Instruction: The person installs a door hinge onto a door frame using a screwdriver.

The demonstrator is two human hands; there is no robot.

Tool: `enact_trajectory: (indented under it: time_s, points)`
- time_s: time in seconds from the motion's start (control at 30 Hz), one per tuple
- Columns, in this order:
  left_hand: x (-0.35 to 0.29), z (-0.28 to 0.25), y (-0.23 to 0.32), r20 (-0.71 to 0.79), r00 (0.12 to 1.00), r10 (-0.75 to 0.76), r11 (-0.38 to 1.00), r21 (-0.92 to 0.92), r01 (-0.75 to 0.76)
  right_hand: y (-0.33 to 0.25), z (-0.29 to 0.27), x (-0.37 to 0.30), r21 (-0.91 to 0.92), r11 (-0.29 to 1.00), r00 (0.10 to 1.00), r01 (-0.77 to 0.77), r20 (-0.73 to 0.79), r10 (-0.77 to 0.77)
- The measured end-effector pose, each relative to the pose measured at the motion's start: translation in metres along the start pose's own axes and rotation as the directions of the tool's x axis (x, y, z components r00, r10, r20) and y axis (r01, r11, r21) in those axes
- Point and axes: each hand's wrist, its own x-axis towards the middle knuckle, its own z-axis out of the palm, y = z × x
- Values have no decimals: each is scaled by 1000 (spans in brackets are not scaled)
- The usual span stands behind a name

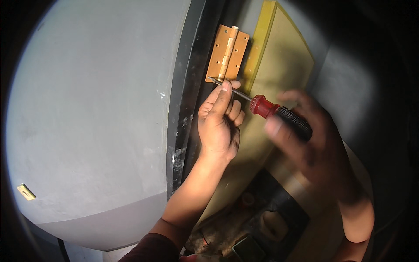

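A copper-coloured hinge (217, 54) is up against a dark frame, its two leaves spread on either side of the knuckle. A screwdriver (263, 106) with a red and black handle slants up to the left, its tip at the hinge's lower left corner. My left hand (219, 126) pinches the shaft near that tip between thumb and fingers. Around the black end of the handle is my right hand (323, 144), smeared by motion, with thumb and fingers on either side of the grip. Whether a screw sits under the tip, I cannot tell.
The dark frame (183, 96) runs down beside a grey wall (96, 105), which carries a small yellowish plate (26, 192). Right of the hinge stands a yellow-edged door panel (279, 56). Below lie a black mat-like thing (283, 192) and shadowed clutter.
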Motion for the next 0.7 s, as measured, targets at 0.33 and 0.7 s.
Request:
enact_trajectory:
  time_s: [0.33,0.7]
  points:
    - [0,5,0,-40,997,-67,994,-92,63,17,8,8,-606,625,809,492,53,-586]
    - [1,11,-1,-186,981,-52,998,-40,45,-3,-2,2,-564,749,928,348,96,-360]
